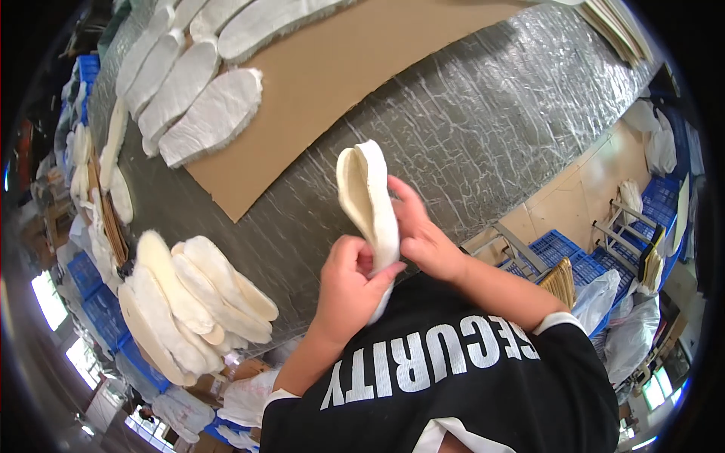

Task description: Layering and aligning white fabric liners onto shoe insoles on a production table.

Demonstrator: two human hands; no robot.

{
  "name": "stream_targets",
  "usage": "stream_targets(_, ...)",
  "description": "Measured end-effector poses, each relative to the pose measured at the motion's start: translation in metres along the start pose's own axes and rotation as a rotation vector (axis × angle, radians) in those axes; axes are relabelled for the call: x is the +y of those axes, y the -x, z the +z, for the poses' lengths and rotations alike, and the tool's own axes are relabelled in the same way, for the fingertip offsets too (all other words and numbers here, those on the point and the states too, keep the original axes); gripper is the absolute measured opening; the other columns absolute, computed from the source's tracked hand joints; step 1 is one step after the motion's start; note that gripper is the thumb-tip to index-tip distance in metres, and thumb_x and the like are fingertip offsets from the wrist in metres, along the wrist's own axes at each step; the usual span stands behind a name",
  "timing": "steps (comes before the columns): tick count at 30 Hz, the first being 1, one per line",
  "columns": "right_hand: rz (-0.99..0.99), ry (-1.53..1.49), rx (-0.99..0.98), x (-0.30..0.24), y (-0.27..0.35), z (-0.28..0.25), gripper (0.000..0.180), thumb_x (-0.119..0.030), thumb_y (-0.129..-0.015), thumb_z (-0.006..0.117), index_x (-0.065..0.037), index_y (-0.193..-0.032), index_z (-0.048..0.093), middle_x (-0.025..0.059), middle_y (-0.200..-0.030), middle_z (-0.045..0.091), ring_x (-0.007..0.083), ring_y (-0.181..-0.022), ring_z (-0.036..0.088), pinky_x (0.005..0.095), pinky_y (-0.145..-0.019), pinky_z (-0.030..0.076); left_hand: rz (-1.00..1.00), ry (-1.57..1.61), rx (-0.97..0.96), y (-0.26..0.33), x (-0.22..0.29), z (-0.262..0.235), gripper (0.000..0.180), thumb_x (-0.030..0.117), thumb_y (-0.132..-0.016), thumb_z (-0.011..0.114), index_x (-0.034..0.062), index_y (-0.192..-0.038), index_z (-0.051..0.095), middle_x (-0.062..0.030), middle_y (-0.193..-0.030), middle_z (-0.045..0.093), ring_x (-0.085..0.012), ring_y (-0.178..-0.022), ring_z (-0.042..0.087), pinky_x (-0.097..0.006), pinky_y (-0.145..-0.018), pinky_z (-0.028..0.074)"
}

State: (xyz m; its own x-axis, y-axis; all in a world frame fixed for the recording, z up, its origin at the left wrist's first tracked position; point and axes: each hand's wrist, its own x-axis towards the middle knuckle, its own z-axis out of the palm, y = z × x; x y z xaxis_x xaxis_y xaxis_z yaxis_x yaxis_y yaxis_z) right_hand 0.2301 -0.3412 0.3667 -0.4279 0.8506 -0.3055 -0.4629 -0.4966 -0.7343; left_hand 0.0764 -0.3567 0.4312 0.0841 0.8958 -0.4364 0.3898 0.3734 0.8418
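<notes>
In front of my chest I hold a pair of cream fleece insoles [379,204], standing roughly upright with their toe ends pointing away from me. The two lie face to face, with a gap between them at the upper part. My left hand [349,283] is closed round the lower end, its thumb across the front. On the right edge, my right hand [424,240] grips the insoles at mid-length; some of its fingers are hidden behind them. A pile of fluffy white insoles [200,306] lies at the table's left near edge.
The table [453,143] has a crinkled, shiny cover. Brown cardboard [302,83] lies across its far part, with silvery-backed insoles [215,117] in rows at the far left. Blue crates [570,253], metal-framed stools [521,249] and plastic bags [634,340] stand beyond the right edge.
</notes>
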Motion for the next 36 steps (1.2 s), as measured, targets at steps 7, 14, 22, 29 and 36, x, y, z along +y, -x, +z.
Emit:
stream_targets(7, 0.328, -0.22, -0.477, -0.026, -0.048, -0.043, 0.093, -0.07, -0.083, 0.043, -0.004, -0.145, 0.025, 0.0127, -0.138, 0.044, 0.022, -0.124, 0.047, 0.0382, -0.103, 0.038, 0.711, -0.496, 0.319, -0.026, 0.029, -0.025, 0.022, -0.002, -0.07, 0.07, 0.007, -0.089, 0.064, -0.0076, -0.099, 0.06, -0.0285, -0.096, 0.053, -0.036, -0.083, 0.043)
stream_targets(14, 0.554, -0.306, -0.711, -0.019, -0.058, -0.045, 0.087, -0.07, -0.089, 0.03, -0.001, -0.142, 0.028, 0.0133, -0.138, 0.043, 0.0176, -0.126, 0.043, 0.0332, -0.103, 0.038, 0.772, -0.866, -0.089, -0.037, 0.05, -0.044, 0.032, 0.009, -0.062, 0.076, 0.0135, -0.092, 0.068, -0.0047, -0.107, 0.061, -0.0278, -0.107, 0.054, -0.051, -0.1, 0.029)
stream_targets(22, 0.601, -0.359, -0.696, 0.022, -0.063, -0.015, 0.075, -0.068, -0.09, 0.025, -0.008, -0.129, 0.047, 0.0069, -0.118, 0.057, 0.0193, -0.101, 0.059, 0.0339, -0.083, 0.05, 0.755, -0.82, 0.013, -0.024, 0.017, -0.055, 0.022, 0.014, -0.066, 0.074, 0.0098, -0.084, 0.062, -0.0029, -0.086, 0.055, -0.0237, -0.082, 0.054, -0.045, -0.087, 0.035)
stream_targets(29, 0.601, -0.145, -0.803, 0.019, -0.062, -0.047, 0.107, -0.042, -0.072, 0.078, 0.002, -0.146, 0.014, 0.0191, -0.128, 0.048, 0.0219, -0.116, 0.048, 0.0329, -0.099, 0.038, 0.424, -0.813, -0.073, -0.007, 0.012, -0.048, 0.013, 0.014, -0.072, 0.071, 0.0077, -0.075, 0.06, -0.0072, -0.074, 0.057, -0.0261, -0.071, 0.055, -0.038, -0.073, 0.038)
stream_targets(36, 0.388, 0.847, -0.906, -0.08, -0.023, -0.077, 0.085, -0.021, -0.065, 0.08, -0.002, -0.138, 0.04, 0.02, -0.125, 0.056, 0.0297, -0.115, 0.054, 0.0348, -0.096, 0.041, 0.197, -0.505, -0.194, 0.012, 0.024, -0.019, 0.015, 0.009, -0.073, 0.07, 0.0012, -0.075, 0.057, -0.0129, -0.074, 0.058, -0.03, -0.064, 0.057, -0.035, -0.058, 0.045)
